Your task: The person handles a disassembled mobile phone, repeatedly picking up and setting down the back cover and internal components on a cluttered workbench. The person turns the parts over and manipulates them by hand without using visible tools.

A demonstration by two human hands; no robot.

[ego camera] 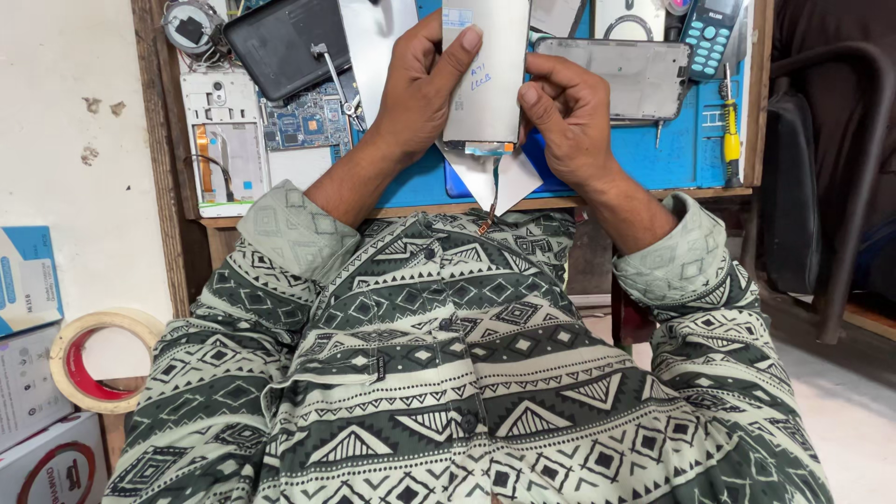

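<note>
1. Holding the display panel (485, 79) between both hands, I have it upright over the blue work mat (672, 154), its pale metallic back toward the camera.
2. My left hand (420, 89) is closed around the panel's left edge: the palm wraps that edge, and one finger lies across the back face, its tip near the upper middle of the panel.
3. My right hand (569, 117) is curled against the right edge, lower down. The fingertips press the panel's side; the thumb is hidden, so I cannot tell how far it reaches behind.
4. The panel therefore sits between the two grips, left hand higher, right hand lower, with its top end running out of view.
5. A thin flex cable (492, 201) hangs from the panel's bottom edge, in front of a folded white sheet (499, 177), and ends just over my patterned shirt (448, 373).
6. Just beside the right hand, on the mat, lies a grey phone frame (621, 79). A yellow-handled screwdriver (732, 131) lies at the mat's right edge.
7. Left of the left hand lie a dark tablet cover (280, 42), a circuit board (303, 121) and a white phone chassis (224, 140).
8. A roll of tape (93, 359) rests at lower left, well apart from both hands.
</note>
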